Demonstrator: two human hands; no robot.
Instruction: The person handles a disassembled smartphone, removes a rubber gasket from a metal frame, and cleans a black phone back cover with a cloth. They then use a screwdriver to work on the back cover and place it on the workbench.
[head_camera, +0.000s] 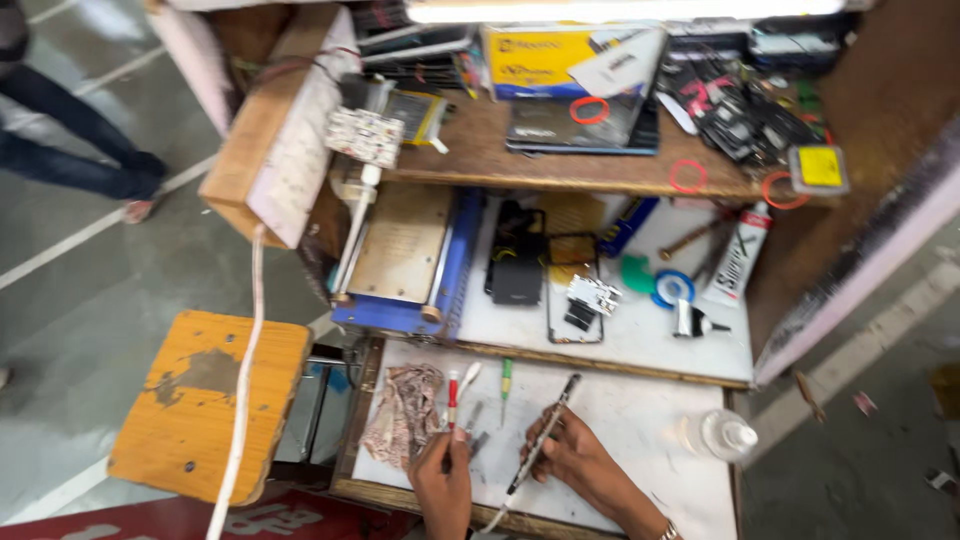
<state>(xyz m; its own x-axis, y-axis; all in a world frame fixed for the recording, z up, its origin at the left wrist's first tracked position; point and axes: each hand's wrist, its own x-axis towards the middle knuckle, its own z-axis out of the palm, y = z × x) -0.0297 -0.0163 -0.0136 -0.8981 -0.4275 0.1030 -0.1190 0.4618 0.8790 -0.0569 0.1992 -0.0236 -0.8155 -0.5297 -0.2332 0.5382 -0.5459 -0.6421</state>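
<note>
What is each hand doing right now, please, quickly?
Left hand: closed on a red-and-white tool.
Right hand: closed on a long thin dark tool.

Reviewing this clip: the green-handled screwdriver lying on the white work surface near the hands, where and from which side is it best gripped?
Probably by the green handle of the green-handled screwdriver, the far, thicker end. It lies flat and roughly upright in the view, tip toward the person, between the red-handled tool and the long tool in the right hand. Coming from above, fingers closing across the handle, avoids both neighbours.
</note>
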